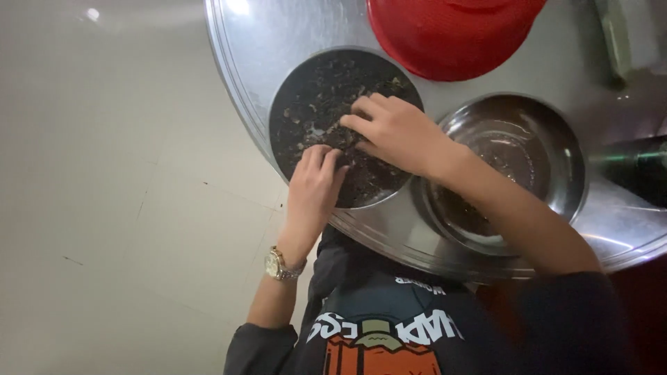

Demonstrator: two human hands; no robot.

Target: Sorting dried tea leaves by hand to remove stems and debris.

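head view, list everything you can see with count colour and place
round metal tray: one, silver, fills the upper right, holds the dishes
dark plate: one, black, left part of the tray, covered with small dark bits
steel bowl: one, silver, right of the dark plate, a little dark residue inside
red basin: one, red, top edge of the tray, partly cut off
dark object: one, dark green-black, far right edge, too blurred to identify
floor tiles: pale beige, left side
wristwatch: one, gold and silver, on the left wrist
dark printed shirt: one, navy with orange and white print, bottom centre
left hand: fingers down in the bits at the plate's near edge
right hand: fingers down in the bits at the plate's right side
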